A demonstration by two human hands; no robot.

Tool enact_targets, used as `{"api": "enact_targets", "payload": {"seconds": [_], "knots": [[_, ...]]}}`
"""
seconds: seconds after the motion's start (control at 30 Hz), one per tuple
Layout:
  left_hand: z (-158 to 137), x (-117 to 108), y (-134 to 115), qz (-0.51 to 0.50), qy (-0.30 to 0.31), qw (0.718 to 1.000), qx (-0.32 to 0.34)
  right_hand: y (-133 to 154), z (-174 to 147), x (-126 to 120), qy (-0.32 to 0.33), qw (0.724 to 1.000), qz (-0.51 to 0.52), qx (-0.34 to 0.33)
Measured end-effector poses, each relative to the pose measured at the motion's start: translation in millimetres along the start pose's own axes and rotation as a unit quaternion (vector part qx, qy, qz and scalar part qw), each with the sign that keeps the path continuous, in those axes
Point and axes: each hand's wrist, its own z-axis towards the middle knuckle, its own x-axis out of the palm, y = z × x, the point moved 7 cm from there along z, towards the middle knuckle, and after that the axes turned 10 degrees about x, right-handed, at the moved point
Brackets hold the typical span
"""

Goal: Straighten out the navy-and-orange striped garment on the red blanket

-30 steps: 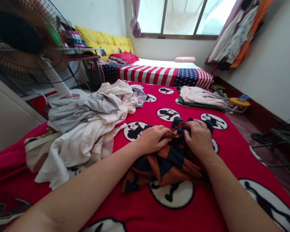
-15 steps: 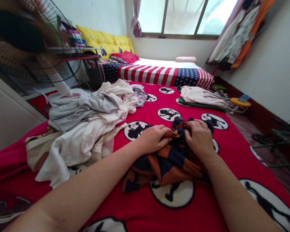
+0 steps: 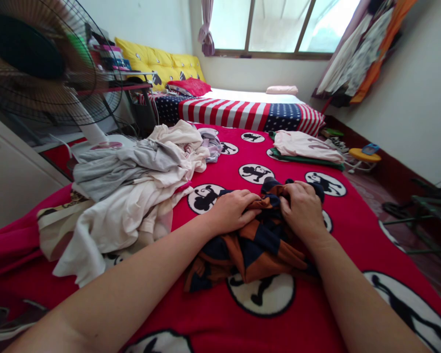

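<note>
A crumpled garment in navy and rust-orange stripes [image 3: 259,245] lies bunched on the red bedspread [image 3: 301,318], which has monkey figures in white circles. My left hand [image 3: 235,210] grips its upper edge from the left, fingers curled over the cloth. On the other side my right hand [image 3: 302,208] is closed on the same edge, thumb toward the left hand. Both hands are a short way apart, with a fold of fabric between them. The garment's exact kind does not show while it is bunched up.
To the left is a heap of loose white and grey clothes [image 3: 132,196]. A pink shirt [image 3: 305,146] lies flat on green cloth at the far right. A running fan [image 3: 25,49] stands at left, a yellow stool [image 3: 363,155] at right. Behind is another bed [image 3: 224,113].
</note>
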Motion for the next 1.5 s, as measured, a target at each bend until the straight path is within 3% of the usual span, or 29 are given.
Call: {"api": "enact_targets", "payload": {"seconds": [1.0,1.5], "knots": [[-0.5,0.5,0.9,0.002,-0.004,1.000,0.000,1.2,-0.4,-1.4,0.008,1.000,-0.002,0.007],[0.2,-0.1,1.4,0.001,-0.002,1.000,-0.004,1.5,-1.2,-3.1,-0.018,1.000,0.017,-0.006]]}}
